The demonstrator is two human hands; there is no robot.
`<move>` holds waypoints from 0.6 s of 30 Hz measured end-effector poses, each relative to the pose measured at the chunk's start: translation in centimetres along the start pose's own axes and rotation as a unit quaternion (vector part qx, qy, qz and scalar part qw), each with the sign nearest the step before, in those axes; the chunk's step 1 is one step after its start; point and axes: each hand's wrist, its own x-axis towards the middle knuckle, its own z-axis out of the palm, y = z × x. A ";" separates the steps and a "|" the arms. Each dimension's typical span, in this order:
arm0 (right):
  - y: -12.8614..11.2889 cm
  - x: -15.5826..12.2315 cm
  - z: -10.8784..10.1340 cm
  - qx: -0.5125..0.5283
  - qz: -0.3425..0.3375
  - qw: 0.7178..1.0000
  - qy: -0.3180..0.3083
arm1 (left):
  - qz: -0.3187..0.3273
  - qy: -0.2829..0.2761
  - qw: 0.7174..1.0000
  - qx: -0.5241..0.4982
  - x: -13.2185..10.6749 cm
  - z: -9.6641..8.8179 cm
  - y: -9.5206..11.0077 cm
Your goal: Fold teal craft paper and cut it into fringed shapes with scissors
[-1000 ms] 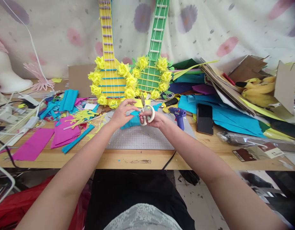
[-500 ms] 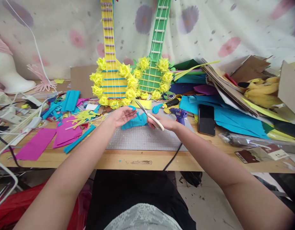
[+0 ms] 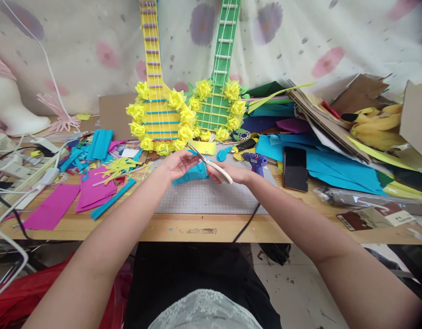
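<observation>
My right hand [image 3: 227, 172] is closed round a pair of scissors with cream-white handles [image 3: 224, 174]. Their metal blades [image 3: 198, 152] point up and left, right by the fingertips of my left hand [image 3: 178, 164]. The left fingers are curled together on a small blue piece of paper [image 3: 193, 152], mostly hidden by the fingers and blades. Below both hands a larger crumpled blue paper [image 3: 193, 174] lies on the grey cutting mat [image 3: 211, 198]. A blue petal-shaped cutout [image 3: 223, 154] rests just beyond my right hand.
Behind stand a yellow paper guitar [image 3: 162, 116] and a green one [image 3: 214, 107], both edged with yellow paper flowers. To the right are a purple glue gun [image 3: 256, 161], a phone [image 3: 295, 169] and blue sheets [image 3: 334, 171]. Magenta paper [image 3: 53, 205] and scraps lie left.
The scissors and right hand have moved slightly left, bringing the blades closer to the left fingertips. My left hand has shifted a little right, and the whole view has tilted slightly.
</observation>
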 end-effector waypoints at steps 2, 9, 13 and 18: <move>-0.1 0.0 0.0 0.004 0.001 1.000 -0.002 | 0.003 0.005 1.000 0.002 0.0 0.0 -0.1; 0.6 0.2 -0.1 0.035 0.013 0.999 0.004 | 0.004 0.002 1.000 -0.006 0.3 0.0 -0.3; 0.9 0.1 -0.2 0.055 0.015 0.998 0.001 | 0.006 -0.003 1.000 -0.005 0.3 -0.2 -0.2; 0.9 -0.1 -0.3 0.094 0.030 0.993 0.068 | 0.012 -0.002 0.999 0.038 0.4 -0.5 -0.2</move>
